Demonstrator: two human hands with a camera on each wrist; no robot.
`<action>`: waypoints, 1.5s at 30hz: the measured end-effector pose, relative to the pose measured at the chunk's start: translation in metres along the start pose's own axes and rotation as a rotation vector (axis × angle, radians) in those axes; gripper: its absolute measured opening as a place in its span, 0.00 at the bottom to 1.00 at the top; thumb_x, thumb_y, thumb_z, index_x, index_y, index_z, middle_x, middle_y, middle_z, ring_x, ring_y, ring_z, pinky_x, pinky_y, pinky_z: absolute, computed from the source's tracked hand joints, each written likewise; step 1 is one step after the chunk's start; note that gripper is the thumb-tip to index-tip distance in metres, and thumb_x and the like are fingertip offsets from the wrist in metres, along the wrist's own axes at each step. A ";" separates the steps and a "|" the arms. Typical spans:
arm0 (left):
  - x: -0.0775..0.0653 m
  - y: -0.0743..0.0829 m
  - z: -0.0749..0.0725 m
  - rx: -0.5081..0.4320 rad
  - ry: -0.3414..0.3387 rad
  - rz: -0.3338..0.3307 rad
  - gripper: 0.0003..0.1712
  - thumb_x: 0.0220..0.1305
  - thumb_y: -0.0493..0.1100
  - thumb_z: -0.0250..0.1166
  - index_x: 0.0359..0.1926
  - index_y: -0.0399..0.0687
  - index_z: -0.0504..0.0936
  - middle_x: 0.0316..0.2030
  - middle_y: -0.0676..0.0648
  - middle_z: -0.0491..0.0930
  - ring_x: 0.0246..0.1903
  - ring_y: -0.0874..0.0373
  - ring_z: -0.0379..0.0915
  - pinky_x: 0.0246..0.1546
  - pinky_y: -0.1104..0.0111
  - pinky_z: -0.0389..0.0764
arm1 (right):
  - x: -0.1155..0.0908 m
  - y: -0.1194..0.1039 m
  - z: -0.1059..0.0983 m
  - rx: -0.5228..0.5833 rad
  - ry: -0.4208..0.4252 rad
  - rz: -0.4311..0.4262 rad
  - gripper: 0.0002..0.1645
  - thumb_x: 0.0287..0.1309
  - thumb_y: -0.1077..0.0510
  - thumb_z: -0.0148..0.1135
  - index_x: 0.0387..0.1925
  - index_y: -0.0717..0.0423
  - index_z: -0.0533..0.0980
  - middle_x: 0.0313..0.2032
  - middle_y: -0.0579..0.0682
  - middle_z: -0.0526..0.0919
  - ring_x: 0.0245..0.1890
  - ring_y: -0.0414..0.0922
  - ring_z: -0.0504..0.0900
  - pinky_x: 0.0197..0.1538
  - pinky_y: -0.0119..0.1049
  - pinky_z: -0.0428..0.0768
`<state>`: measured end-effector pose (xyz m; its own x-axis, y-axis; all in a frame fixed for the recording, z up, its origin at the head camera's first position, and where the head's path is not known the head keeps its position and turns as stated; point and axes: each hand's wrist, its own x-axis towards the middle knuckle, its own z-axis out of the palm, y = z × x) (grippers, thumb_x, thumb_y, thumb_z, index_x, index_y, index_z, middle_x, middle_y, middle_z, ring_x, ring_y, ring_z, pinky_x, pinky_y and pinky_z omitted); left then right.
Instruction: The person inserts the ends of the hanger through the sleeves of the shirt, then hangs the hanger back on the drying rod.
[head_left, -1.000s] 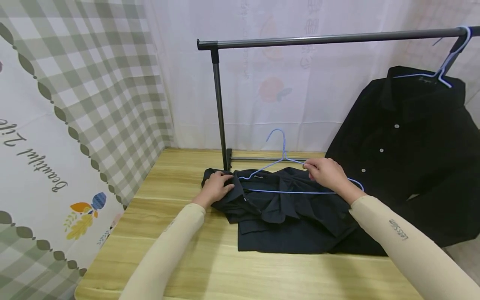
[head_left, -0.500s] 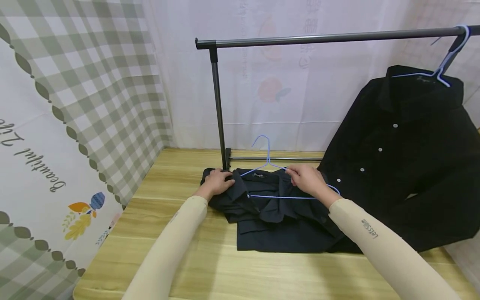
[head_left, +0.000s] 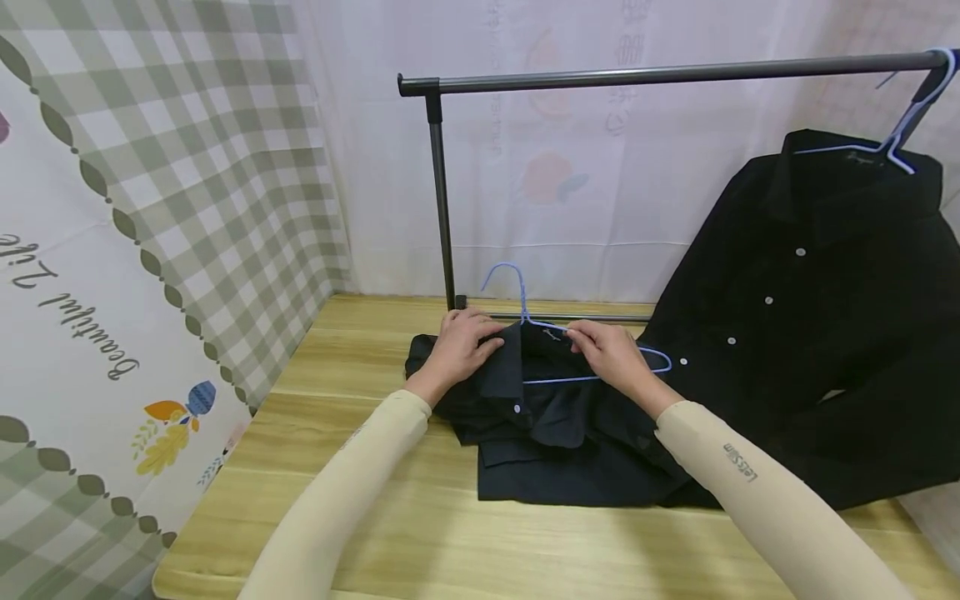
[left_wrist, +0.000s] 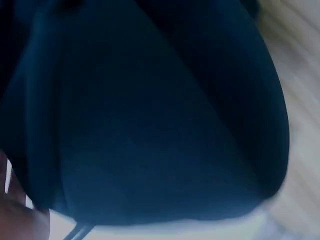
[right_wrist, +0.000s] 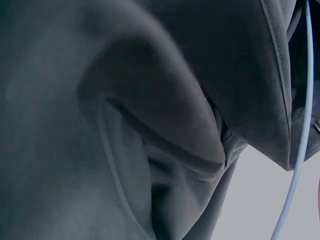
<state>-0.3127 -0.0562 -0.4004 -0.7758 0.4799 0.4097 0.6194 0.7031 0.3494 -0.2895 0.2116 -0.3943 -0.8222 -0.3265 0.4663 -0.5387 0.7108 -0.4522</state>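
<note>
A blue hanger (head_left: 523,302), hook upright, sits partly inside a rumpled black shirt (head_left: 558,425).

A table (head_left: 525,550) with wood pattern is seen. On it, a dark shirt (head_left: 555,471) is laid in loose folds. At the back edge, a metal rack (head_left: 443,208) is placed. By the lower part of a hanging shirt (head_left: 810,333), the tabletop is perhaps touched too.

The held hanger (head_left: 561,380) seems partly inside the shirt (head_left: 555,479).
</note>
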 end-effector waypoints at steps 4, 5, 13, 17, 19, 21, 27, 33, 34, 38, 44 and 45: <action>0.005 0.014 -0.003 -0.290 -0.032 -0.130 0.16 0.63 0.48 0.58 0.50 0.52 0.79 0.45 0.53 0.79 0.44 0.63 0.73 0.47 0.69 0.70 | -0.001 -0.002 -0.003 0.042 0.045 -0.003 0.13 0.64 0.52 0.50 0.38 0.54 0.79 0.25 0.43 0.78 0.24 0.40 0.73 0.29 0.38 0.69; 0.006 0.018 -0.004 -0.340 -0.034 -0.164 0.16 0.63 0.48 0.58 0.50 0.51 0.79 0.45 0.53 0.79 0.43 0.62 0.73 0.45 0.69 0.72 | -0.001 -0.003 -0.004 0.049 0.052 -0.001 0.13 0.64 0.52 0.51 0.38 0.54 0.79 0.28 0.44 0.79 0.27 0.41 0.75 0.31 0.38 0.72; 0.009 0.034 -0.002 -0.355 -0.042 -0.166 0.14 0.63 0.48 0.58 0.48 0.52 0.80 0.42 0.54 0.80 0.41 0.63 0.74 0.42 0.70 0.73 | 0.018 -0.027 -0.012 0.029 -0.138 0.083 0.35 0.57 0.37 0.53 0.62 0.50 0.65 0.58 0.53 0.69 0.57 0.53 0.66 0.55 0.52 0.65; 0.009 0.040 0.002 -0.369 -0.087 -0.103 0.14 0.63 0.49 0.57 0.48 0.53 0.80 0.41 0.55 0.79 0.39 0.64 0.74 0.39 0.71 0.73 | 0.024 -0.038 -0.005 0.036 -0.275 0.178 0.34 0.48 0.31 0.56 0.47 0.50 0.76 0.38 0.52 0.79 0.38 0.49 0.77 0.40 0.44 0.73; 0.008 0.040 0.002 -0.360 -0.098 -0.088 0.13 0.63 0.49 0.57 0.46 0.55 0.81 0.39 0.56 0.79 0.37 0.65 0.74 0.37 0.72 0.73 | 0.024 -0.039 -0.002 0.043 -0.288 0.221 0.26 0.47 0.33 0.59 0.31 0.51 0.77 0.24 0.50 0.75 0.25 0.47 0.74 0.30 0.39 0.71; 0.006 0.035 0.001 -0.325 -0.107 -0.083 0.10 0.62 0.49 0.58 0.42 0.56 0.82 0.35 0.58 0.79 0.33 0.66 0.73 0.35 0.72 0.72 | 0.022 -0.036 -0.003 0.075 -0.285 0.257 0.25 0.49 0.36 0.60 0.20 0.53 0.70 0.16 0.50 0.66 0.17 0.48 0.67 0.24 0.38 0.66; -0.019 -0.002 -0.007 -0.243 -0.200 -0.165 0.06 0.59 0.49 0.62 0.32 0.53 0.81 0.25 0.56 0.75 0.25 0.63 0.69 0.30 0.70 0.70 | 0.009 -0.012 -0.015 0.170 -0.285 0.344 0.32 0.48 0.34 0.60 0.15 0.54 0.59 0.15 0.49 0.58 0.14 0.48 0.59 0.21 0.37 0.61; -0.048 -0.045 -0.008 -0.465 -0.206 -0.358 0.08 0.57 0.47 0.64 0.34 0.47 0.80 0.30 0.51 0.75 0.29 0.58 0.69 0.30 0.68 0.70 | -0.003 0.015 -0.027 0.212 -0.239 0.402 0.33 0.49 0.34 0.59 0.16 0.56 0.58 0.15 0.48 0.56 0.14 0.47 0.57 0.19 0.37 0.60; -0.052 -0.050 -0.008 -0.523 -0.198 -0.388 0.09 0.58 0.46 0.64 0.34 0.45 0.80 0.31 0.50 0.76 0.30 0.56 0.69 0.31 0.66 0.70 | -0.005 0.018 -0.028 0.217 -0.229 0.407 0.33 0.48 0.34 0.59 0.16 0.56 0.58 0.15 0.48 0.56 0.14 0.46 0.57 0.19 0.37 0.59; -0.062 -0.063 -0.011 -0.749 -0.160 -0.449 0.13 0.61 0.47 0.60 0.37 0.40 0.79 0.30 0.49 0.75 0.31 0.55 0.69 0.33 0.62 0.72 | -0.009 0.023 -0.027 0.244 -0.236 0.413 0.33 0.47 0.34 0.60 0.16 0.55 0.59 0.15 0.48 0.56 0.14 0.46 0.57 0.19 0.37 0.60; -0.062 -0.062 -0.030 -1.082 -0.035 -0.511 0.13 0.62 0.48 0.58 0.34 0.41 0.78 0.25 0.50 0.75 0.24 0.59 0.70 0.28 0.70 0.72 | -0.012 0.023 -0.024 0.271 -0.268 0.405 0.33 0.47 0.34 0.61 0.16 0.56 0.60 0.16 0.48 0.57 0.15 0.46 0.57 0.20 0.37 0.59; -0.060 -0.062 -0.031 -1.081 -0.015 -0.514 0.13 0.62 0.48 0.59 0.35 0.42 0.79 0.27 0.50 0.77 0.25 0.60 0.71 0.28 0.71 0.73 | -0.012 0.023 -0.023 0.272 -0.267 0.410 0.33 0.47 0.34 0.61 0.16 0.56 0.60 0.16 0.48 0.56 0.15 0.46 0.57 0.20 0.37 0.59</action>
<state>-0.3006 -0.1453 -0.4206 -0.9592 0.2826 0.0074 0.0115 0.0126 0.9999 -0.2875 0.2464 -0.3928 -0.9732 -0.2290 0.0185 -0.1644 0.6378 -0.7524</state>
